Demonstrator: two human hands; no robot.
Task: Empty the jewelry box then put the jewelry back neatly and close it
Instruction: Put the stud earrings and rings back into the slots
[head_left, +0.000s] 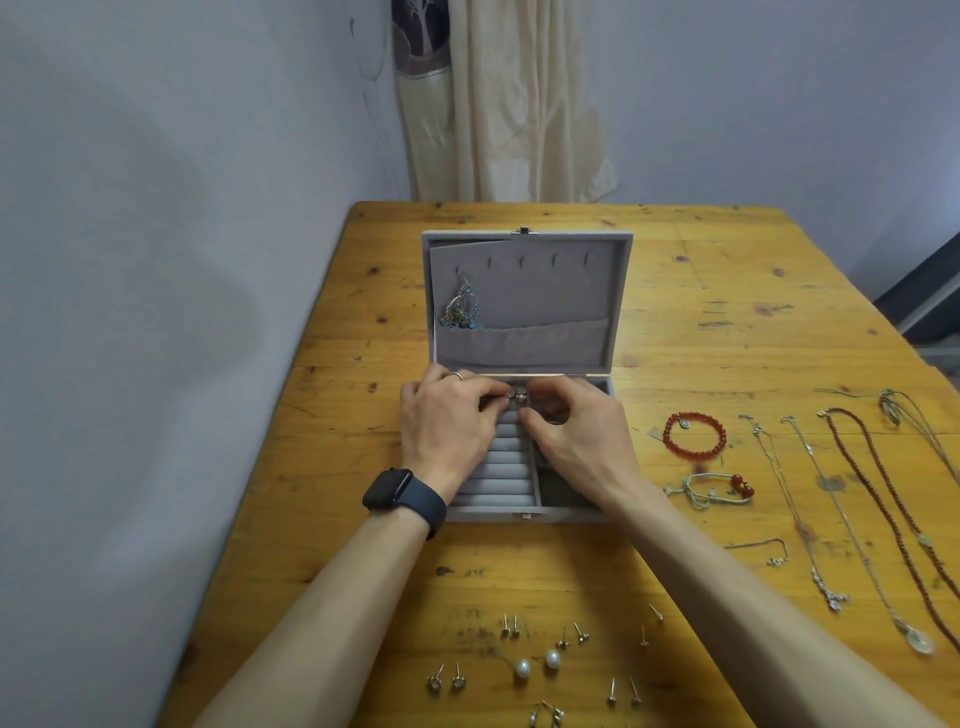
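Our fingers pinch a small metal piece from both sides, left hand and right hand curled toward each other; what kind of piece it is we cannot tell. Just beneath the fingers lie the grey ring rolls of the open jewelry box. Beyond the fingers its lid stands up, a dangling earring hooked at its left. A black watch wraps our left wrist. To the right of the fingers, on the wooden worktop, lie a red bracelet and several necklaces. Nearer to us than the fingers, small earrings lie scattered on the worktop.
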